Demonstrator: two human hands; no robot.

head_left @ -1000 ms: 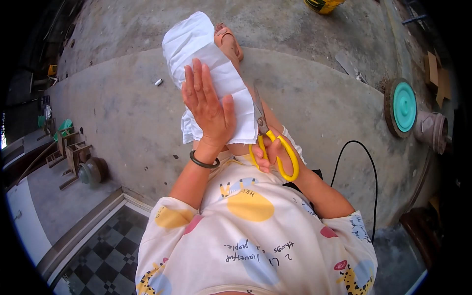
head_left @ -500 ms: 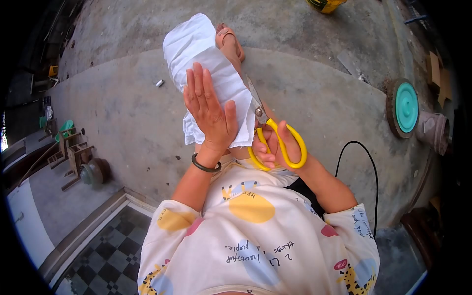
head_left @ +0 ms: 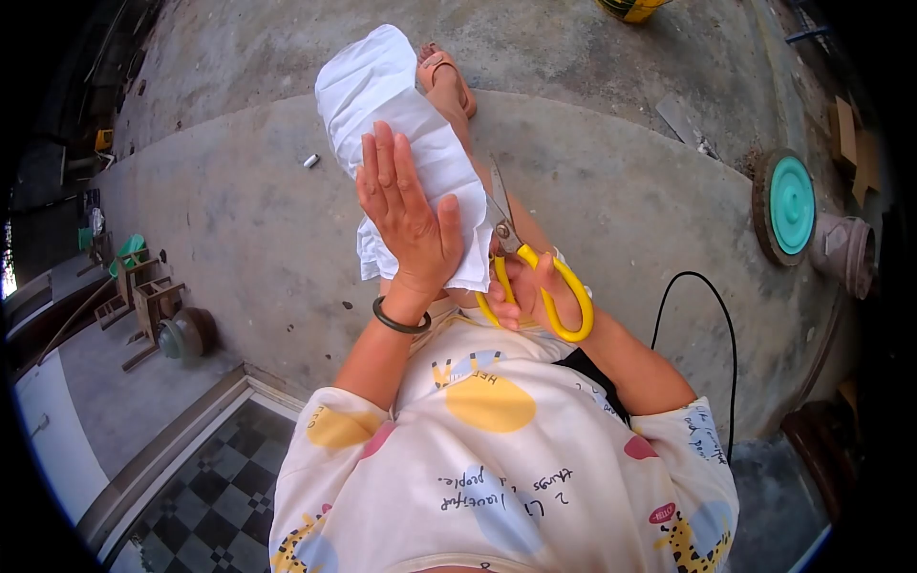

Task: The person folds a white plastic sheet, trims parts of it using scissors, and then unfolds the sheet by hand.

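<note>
The left hand (head_left: 406,215) is lying flat, fingers straight and close together, on the creased white fabric sheet (head_left: 368,86) over the legs; the right hand (head_left: 531,289) is gripping the yellow-handled metal scissors (head_left: 511,239) by the loops, blades parted by the fabric's edge. Being pressed, not pinched, the fabric could be bunching; with a bare leg (head_left: 527,222) sitting under the blades, a slip could be nicking skin.
</note>
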